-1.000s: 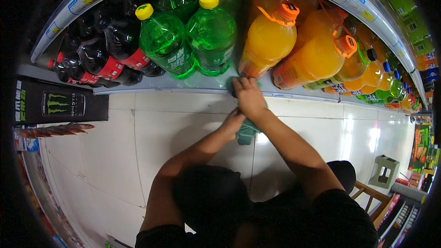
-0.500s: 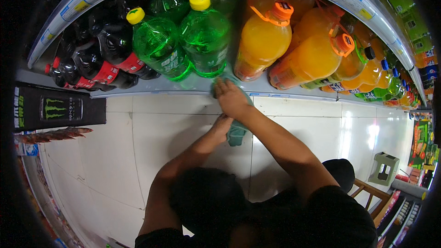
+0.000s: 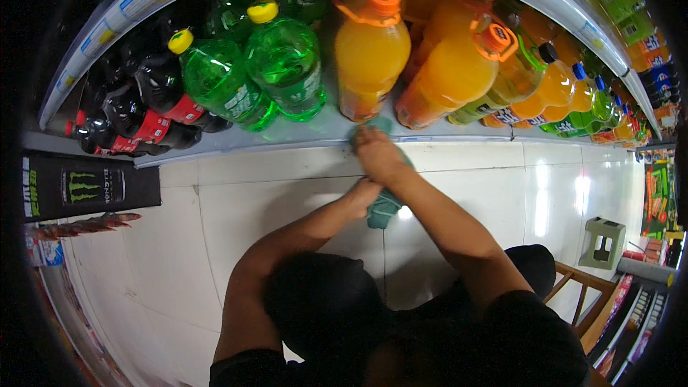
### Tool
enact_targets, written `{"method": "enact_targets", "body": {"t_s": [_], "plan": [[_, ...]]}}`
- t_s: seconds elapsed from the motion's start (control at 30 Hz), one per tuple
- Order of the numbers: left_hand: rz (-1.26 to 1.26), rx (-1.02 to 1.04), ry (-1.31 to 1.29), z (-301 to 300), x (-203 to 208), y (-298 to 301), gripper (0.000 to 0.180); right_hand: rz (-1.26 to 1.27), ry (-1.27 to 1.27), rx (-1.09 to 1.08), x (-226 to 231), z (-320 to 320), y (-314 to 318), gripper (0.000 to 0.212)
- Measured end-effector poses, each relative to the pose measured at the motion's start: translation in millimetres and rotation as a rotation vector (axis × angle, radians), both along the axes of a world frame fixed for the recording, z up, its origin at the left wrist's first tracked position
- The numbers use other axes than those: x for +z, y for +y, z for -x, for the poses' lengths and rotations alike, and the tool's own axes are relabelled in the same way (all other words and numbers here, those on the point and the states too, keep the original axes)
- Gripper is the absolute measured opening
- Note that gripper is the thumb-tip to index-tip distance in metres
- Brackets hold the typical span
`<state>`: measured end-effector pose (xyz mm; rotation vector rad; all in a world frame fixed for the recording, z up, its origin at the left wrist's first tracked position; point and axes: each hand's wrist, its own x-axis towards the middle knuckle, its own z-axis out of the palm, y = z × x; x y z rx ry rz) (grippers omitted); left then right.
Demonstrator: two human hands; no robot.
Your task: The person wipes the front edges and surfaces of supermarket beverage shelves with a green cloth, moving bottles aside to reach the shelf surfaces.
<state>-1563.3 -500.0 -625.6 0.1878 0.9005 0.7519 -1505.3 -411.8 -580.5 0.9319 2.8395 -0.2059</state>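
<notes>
A dark green cloth (image 3: 385,210) is bunched under both my hands at the front of the shelf. My right hand (image 3: 380,152) presses one end of it against the shelf's front lip (image 3: 315,142), just below the nearest orange drink bottle (image 3: 370,57). My left hand (image 3: 362,198) is closed at the cloth close to my right wrist; its fingertips are partly hidden. The lower end of the cloth hangs over the floor. To the left of my hands stand green soda bottles (image 3: 287,64) with yellow caps, and a second orange drink bottle (image 3: 451,79) leans to the right.
Dark cola bottles (image 3: 136,111) fill the shelf's left end, and smaller coloured bottles (image 3: 566,93) line its right. A black display box (image 3: 93,180) stands at the left. On the tiled floor (image 3: 466,179), a greenish stool (image 3: 602,242) sits at the right near a wooden frame (image 3: 573,287).
Both hands and the cloth have shifted right along the shelf lip, from beside the green bottles to below the nearest orange bottle. The view has shifted slightly too.
</notes>
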Motion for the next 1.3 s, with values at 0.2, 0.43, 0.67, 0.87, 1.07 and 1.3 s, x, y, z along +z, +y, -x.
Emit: {"method": "enact_targets", "body": {"t_s": [0.2,0.43,0.67,0.87,1.07,1.3], "plan": [[-0.101,-0.02,0.16,4.4,2.9,-6.2,0.028,-0.167,0.101,-0.095,-32.1,-33.8,0.3,0.039],[-0.061,-0.055,0.074,-6.8,21.9,11.6,0.025,-0.036,0.156,0.005,-16.5,-22.2,11.2,0.043],[-0.073,-0.315,0.325,-44.8,24.3,15.3,0.024,-0.02,0.159,-0.06,1.7,-89.9,12.1,0.032],[0.094,-0.123,0.391,-68.2,39.0,27.3,0.027,0.037,0.318,0.085,-5.5,-70.9,23.9,0.032],[-0.01,-0.125,0.235,-137.4,24.3,42.6,0.021,0.114,0.353,0.094,-13.5,-163.0,53.8,0.031],[0.022,-0.149,0.321,-165.0,34.7,57.1,0.03,-0.012,0.425,-0.136,-12.4,-164.9,50.5,0.018]]}}
